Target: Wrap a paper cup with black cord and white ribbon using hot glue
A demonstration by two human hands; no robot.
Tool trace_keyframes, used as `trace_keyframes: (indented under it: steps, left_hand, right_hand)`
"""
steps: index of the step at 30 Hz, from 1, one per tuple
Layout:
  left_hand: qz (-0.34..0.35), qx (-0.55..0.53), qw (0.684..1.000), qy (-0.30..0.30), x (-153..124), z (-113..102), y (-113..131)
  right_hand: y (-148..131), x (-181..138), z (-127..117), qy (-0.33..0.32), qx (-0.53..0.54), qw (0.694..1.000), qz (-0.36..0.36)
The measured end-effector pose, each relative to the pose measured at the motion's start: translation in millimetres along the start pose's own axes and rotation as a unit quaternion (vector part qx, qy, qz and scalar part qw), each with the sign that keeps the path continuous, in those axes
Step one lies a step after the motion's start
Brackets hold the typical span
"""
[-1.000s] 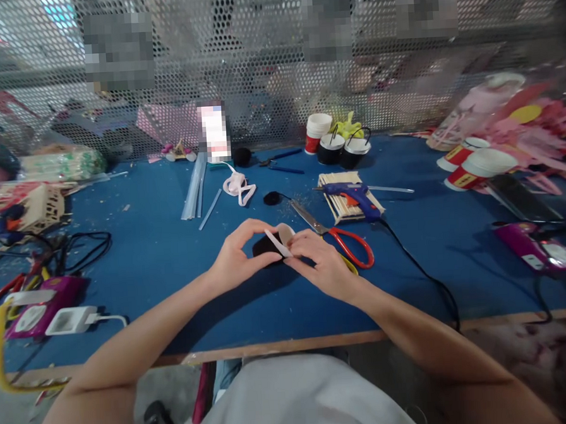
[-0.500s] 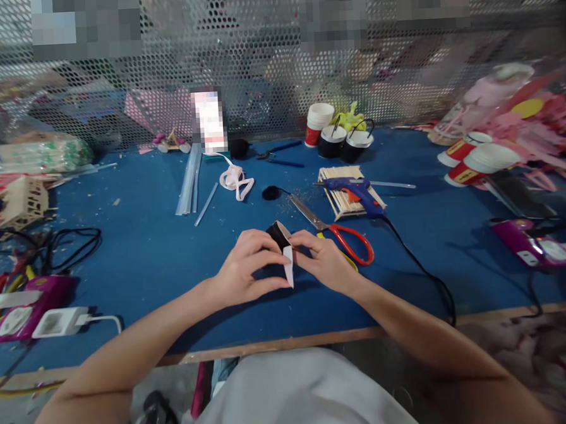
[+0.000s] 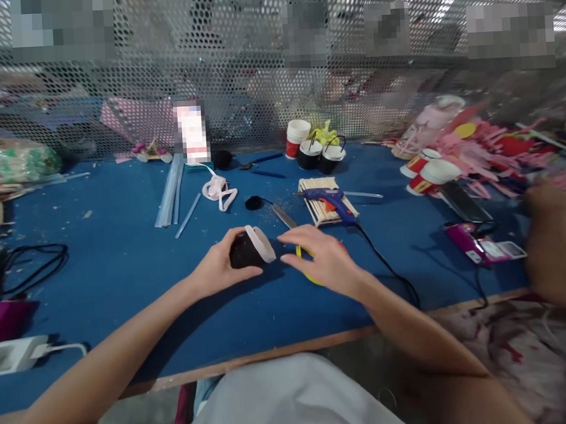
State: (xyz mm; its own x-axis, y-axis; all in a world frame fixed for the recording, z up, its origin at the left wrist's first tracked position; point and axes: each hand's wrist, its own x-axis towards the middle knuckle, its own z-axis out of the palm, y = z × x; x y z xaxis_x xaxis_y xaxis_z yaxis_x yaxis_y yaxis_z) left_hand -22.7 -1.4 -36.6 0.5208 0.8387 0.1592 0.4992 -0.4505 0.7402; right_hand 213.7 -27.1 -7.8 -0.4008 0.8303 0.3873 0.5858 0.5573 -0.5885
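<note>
My left hand (image 3: 217,267) is wrapped round a small black paper cup (image 3: 244,252) with a white rim. The cup lies tilted, its mouth toward my right hand. Just right of that rim is my right hand (image 3: 324,255), empty, with thumb and fingers apart. Beneath it are scissors (image 3: 283,217) with yellow and red handles, mostly covered by the hand. A black pompom (image 3: 253,203) with a thin stem lies beyond the cup. Further right, a blue glue gun (image 3: 332,200) rests on a rack of wooden sticks (image 3: 315,211).
At the back stand two black cups with handles (image 3: 310,155), white-and-red cups (image 3: 298,135) and a lit phone (image 3: 192,131). Clear glue sticks (image 3: 170,192), white ribbon (image 3: 219,191) and pliers (image 3: 261,164) lie left of them. Another person's arm (image 3: 553,248) reaches in at right.
Both hands were on the cup, which looked pressed flat; now it is rounded in my left hand and my right hand has come away. The view has turned right, bringing in another person's arm.
</note>
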Motion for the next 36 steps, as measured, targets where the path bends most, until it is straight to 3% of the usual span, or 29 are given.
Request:
trace_keyframes:
  steps: [3, 6, 9, 13, 17, 22, 26, 29, 32, 36]
  left_hand:
    - [0.068, 0.131, 0.989, 0.008, 3.3, -3.6, -3.1]
    - [0.121, 0.244, 0.962, 0.01, 7.9, -2.9, -6.2]
    - [0.152, 0.283, 0.947, -0.002, 11.6, -0.2, -8.0]
    - [0.182, 0.28, 0.941, 0.05, 15.0, 0.3, -8.0]
    - [0.194, 0.24, 0.948, 0.073, 18.4, -4.0, -4.4]
    - [0.13, 0.137, 0.981, 0.04, 23.0, -14.6, 4.3]
    - [0.105, 0.055, 0.992, 0.036, 25.7, -18.5, 7.4]
    - [0.074, 0.005, 0.996, 0.04, 27.6, -16.2, 3.4]
    - [0.07, 0.007, 0.996, 0.062, 31.5, -16.2, -5.5]
    - [0.133, 0.114, 0.98, 0.095, 40.7, -25.4, -14.4]
  right_hand:
    - [14.6, 4.2, -36.3, 0.063, -0.093, 0.989, 0.1]
    - [44.7, 8.3, -64.3, 0.105, -0.25, 0.945, 0.185]
    - [79.5, 10.9, -73.5, 0.023, -0.347, 0.912, 0.219]
    - [106.9, 11.3, -66.0, -0.031, -0.368, 0.906, 0.207]
    - [112.0, 10.2, -58.0, 0.017, -0.336, 0.91, 0.241]
    - [109.6, 4.9, -58.4, 0.063, -0.291, 0.914, 0.277]
    - [102.8, 0.0, -60.7, 0.158, -0.12, 0.923, 0.329]
    - [92.4, 0.6, -61.1, 0.203, 0.059, 0.928, 0.308]
    - [77.2, 4.0, -61.7, 0.177, 0.169, 0.927, 0.284]
    - [55.8, 8.8, -61.6, 0.123, 0.205, 0.933, 0.269]
